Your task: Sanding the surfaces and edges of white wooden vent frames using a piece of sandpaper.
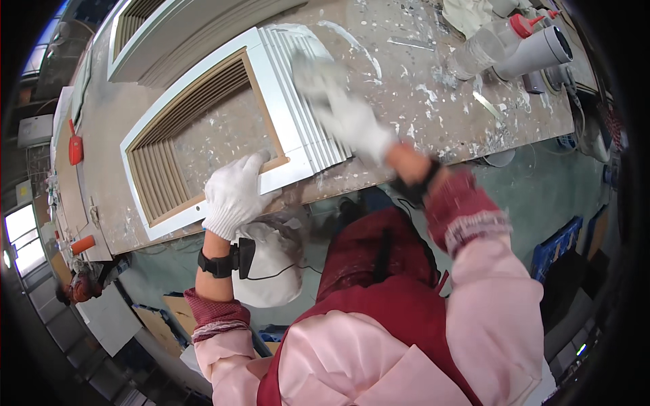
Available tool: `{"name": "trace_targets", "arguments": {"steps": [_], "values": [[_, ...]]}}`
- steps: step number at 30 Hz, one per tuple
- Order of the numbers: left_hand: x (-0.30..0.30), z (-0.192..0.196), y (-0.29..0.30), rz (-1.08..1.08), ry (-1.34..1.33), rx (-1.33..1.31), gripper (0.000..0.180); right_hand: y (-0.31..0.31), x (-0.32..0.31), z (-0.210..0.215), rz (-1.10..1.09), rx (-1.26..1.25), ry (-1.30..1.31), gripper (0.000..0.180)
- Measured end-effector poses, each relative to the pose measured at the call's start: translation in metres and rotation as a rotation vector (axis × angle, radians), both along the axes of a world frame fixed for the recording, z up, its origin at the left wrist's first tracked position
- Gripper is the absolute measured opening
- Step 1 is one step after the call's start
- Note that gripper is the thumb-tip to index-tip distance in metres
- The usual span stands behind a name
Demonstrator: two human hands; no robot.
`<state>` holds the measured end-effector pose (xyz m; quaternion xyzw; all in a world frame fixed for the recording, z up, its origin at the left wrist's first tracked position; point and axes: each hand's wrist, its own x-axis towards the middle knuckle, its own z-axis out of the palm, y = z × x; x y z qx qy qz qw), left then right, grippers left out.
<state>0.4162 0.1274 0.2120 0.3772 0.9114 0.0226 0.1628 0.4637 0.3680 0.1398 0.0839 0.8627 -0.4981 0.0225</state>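
A stack of several white rectangular frames with bare brown inner edges lies on the worktable, its layered outer edges fanned toward the right. My left hand, in a white knit glove, grips the near rail of the top frame, with its fingers curled over the inner edge. My right hand, also gloved in white, is at the stack's layered right side. Motion smears its fingers, and a greyish patch shows at their tips. Whether that is a held thing or part of the glove, I cannot tell.
Another stack of white frames stands at the far left. On the paint-spotted table are a clear bottle with a red cap and a white cylinder. A red-handled tool lies left. A white bag sits below the near edge.
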Motion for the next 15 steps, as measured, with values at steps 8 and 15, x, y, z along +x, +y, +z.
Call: {"name": "trace_targets", "arguments": {"steps": [8, 15], "values": [[0.002, -0.003, -0.001, -0.002, 0.019, 0.006, 0.056, -0.005, -0.003, -0.039, -0.072, 0.04, 0.053, 0.056], [0.0, -0.001, 0.0, -0.012, 0.023, 0.003, 0.058, -0.04, 0.092, -0.009, 0.058, 0.102, 0.235, 0.062]]}}
